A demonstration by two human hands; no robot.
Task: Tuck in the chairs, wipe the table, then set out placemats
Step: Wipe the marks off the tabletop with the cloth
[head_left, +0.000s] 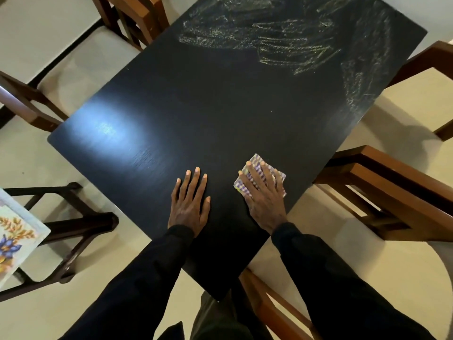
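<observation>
Your left hand lies flat on the black table near its near end, with the fingers straight, slightly spread and holding nothing. Just to its right, your right hand presses down on a folded checked cloth. Its fingers are stretched out flat across the cloth rather than curled round it. The cloth sits on the tabletop close to the right edge, and its purple-and-white checks show beyond your fingertips and between the fingers. Both arms are in black sleeves.

Pale, smeary streaks cover the far end of the table and run down its far right side. The near half looks dark and even, apart from a patch of reflected light on the left.

Wooden chairs stand around the table. One chair is at the far left corner, another chair at the far right, and a third chair just beside the right edge near your right hand. A fourth chair's frame shows at the near corner.

A floral placemat lies at the left edge of the view, well apart from the table, on a dark-framed seat.
</observation>
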